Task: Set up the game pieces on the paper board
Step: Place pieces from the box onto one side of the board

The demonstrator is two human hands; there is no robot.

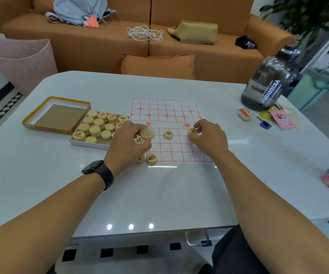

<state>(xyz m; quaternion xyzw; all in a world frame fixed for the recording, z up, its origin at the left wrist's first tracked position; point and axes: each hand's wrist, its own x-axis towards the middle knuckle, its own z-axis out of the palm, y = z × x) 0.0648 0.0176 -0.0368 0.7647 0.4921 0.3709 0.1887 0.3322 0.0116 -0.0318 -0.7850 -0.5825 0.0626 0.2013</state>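
I saw my left hand (pixel 129 142) curled around two round wooden discs (pixel 147 133) at the left edge of the thin paper board (pixel 167 109), red-gridded, lying flat on the glossy white table (pixel 159 194). My right hand (pixel 209 138) pinched another disc (pixel 192 132) on the board's right side. One disc (pixel 168 134) sat between them. More lay stacked in the shallow cardboard tray (pixel 88 144) to the left.
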